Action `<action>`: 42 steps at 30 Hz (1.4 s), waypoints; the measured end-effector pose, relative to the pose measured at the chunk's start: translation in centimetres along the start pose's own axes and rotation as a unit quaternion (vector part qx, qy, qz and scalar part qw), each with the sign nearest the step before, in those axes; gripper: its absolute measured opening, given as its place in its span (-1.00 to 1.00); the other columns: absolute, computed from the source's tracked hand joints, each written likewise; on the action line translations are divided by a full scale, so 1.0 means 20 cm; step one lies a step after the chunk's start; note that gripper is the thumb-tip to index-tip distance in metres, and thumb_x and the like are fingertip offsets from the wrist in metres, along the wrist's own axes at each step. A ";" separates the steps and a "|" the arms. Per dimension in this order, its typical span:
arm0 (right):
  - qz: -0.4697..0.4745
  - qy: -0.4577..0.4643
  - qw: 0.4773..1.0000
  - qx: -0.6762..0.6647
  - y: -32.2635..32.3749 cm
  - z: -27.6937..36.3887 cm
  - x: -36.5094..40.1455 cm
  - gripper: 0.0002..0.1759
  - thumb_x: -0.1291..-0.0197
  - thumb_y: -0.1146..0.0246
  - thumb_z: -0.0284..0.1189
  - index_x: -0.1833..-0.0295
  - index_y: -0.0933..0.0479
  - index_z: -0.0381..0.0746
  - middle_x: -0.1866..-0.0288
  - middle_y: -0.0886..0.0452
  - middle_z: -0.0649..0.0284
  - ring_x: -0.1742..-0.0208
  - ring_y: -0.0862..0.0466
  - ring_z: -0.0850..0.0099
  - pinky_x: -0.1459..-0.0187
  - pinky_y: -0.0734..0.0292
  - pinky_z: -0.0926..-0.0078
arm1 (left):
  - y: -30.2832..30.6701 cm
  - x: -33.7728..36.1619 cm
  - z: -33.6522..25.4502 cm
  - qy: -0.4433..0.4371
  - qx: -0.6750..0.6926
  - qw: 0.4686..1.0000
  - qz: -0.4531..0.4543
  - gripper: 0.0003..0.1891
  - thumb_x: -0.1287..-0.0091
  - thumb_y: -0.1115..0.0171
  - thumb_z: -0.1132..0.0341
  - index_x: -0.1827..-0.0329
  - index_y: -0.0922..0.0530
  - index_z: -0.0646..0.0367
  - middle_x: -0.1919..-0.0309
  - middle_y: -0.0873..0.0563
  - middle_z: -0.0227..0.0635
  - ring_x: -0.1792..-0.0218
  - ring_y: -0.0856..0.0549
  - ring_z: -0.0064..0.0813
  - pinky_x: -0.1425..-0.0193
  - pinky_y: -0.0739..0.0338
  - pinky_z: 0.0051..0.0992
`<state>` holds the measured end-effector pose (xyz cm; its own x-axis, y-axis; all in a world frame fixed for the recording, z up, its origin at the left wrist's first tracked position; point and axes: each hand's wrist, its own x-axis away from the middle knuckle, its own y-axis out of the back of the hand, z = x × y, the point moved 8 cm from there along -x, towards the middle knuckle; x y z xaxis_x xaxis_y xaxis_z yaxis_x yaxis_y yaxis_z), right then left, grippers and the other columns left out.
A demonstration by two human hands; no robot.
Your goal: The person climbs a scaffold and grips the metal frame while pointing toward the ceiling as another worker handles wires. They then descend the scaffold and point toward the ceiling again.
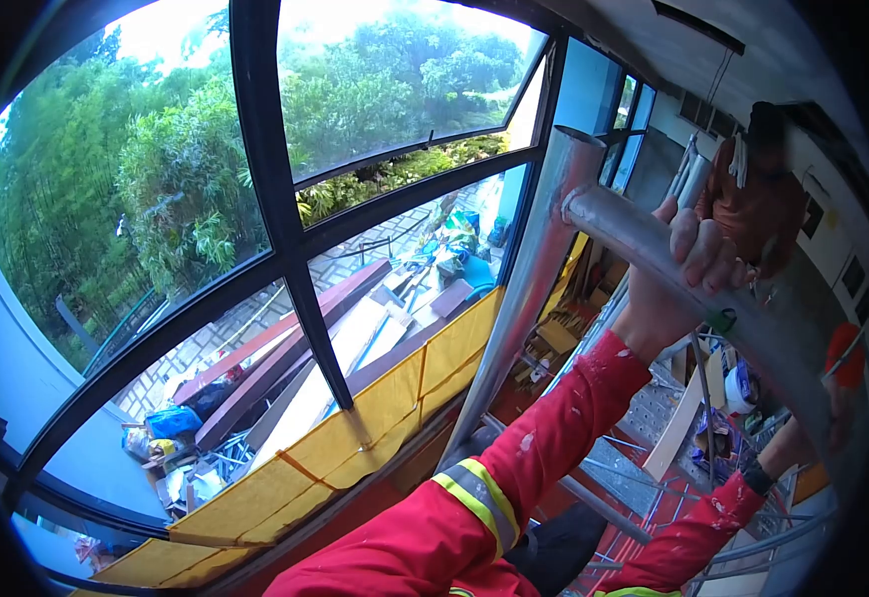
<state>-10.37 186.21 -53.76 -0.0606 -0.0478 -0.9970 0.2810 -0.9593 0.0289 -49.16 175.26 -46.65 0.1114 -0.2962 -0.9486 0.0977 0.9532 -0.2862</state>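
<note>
Windows (295, 239) with dark frames are filling much of the scene, one upper pane (405, 90) tilting open, while trees (176, 169) are crowding the view outside. Beyond the glass, long boards (255, 378) are lying in a heap on the paving, with a blue bag (172, 422) sitting near their lower end. Yellow sheeting (395, 418) is running along the bottom of the windows.

Inside, a metal post (529, 284) is leaning in the camera's view in front of the windows, and a thick metal pipe (639, 239) is joining it just below its top and sloping down to the right. A person's left hand (695, 254), reaching up from a paint-specked red sleeve (554, 428), is wrapping its fingers around the pipe near that joint. The right hand (837, 406) is reaching toward the pipe's lower stretch, beside an orange-red object (843, 348); whether it is gripping anything is impossible to tell.

Behind the pipe, another person (761, 204) in a rust-coloured top is standing. Lower down, a pale plank (688, 423) is lying among metal bars, and a white tub (741, 390) is resting nearby. A small green patch (722, 320) is showing on the pipe.
</note>
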 end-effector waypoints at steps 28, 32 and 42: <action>-0.050 0.112 0.989 0.081 0.20 0.33 -0.09 -0.67 -0.35 -0.08 -0.25 -0.08 -0.46 -0.23 -0.12 -0.51 0.19 -0.21 -0.44 0.33 -0.32 -0.16 0.17 | 0.00 -0.01 -0.01 0.001 -0.062 0.995 0.079 -0.40 -0.57 0.59 0.09 0.55 -0.41 0.00 0.64 -0.46 -0.36 0.50 -0.51 -0.34 0.09 -0.45 -0.21; 0.018 0.316 0.495 0.809 -0.04 0.29 -0.03 -0.68 -0.26 -0.22 -0.23 0.01 -0.65 -0.21 0.02 -0.67 0.19 0.03 -0.66 0.27 0.00 -0.50 0.31 | 0.01 -0.01 0.00 -0.011 -0.009 0.999 0.037 -0.40 -0.55 0.53 0.05 0.58 -0.37 0.09 0.69 -0.42 -0.30 0.53 -0.53 -0.28 0.20 -0.45 -0.29; 0.009 0.154 0.784 0.601 0.06 0.24 -0.06 -0.66 -0.27 -0.23 -0.20 -0.05 -0.59 -0.16 -0.04 -0.61 0.23 -0.02 -0.62 0.32 -0.01 -0.50 0.32 | -0.01 -0.01 -0.01 -0.008 -0.019 0.999 0.033 -0.38 -0.55 0.56 0.06 0.58 -0.40 0.08 0.68 -0.44 -0.30 0.53 -0.54 -0.26 0.16 -0.46 -0.26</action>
<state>-14.56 183.74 -52.25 0.2186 -0.1726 -0.9604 -0.8380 -0.5375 -0.0942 -49.48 175.23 -46.50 0.1324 -0.2335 -0.9633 0.0519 0.9721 -0.2286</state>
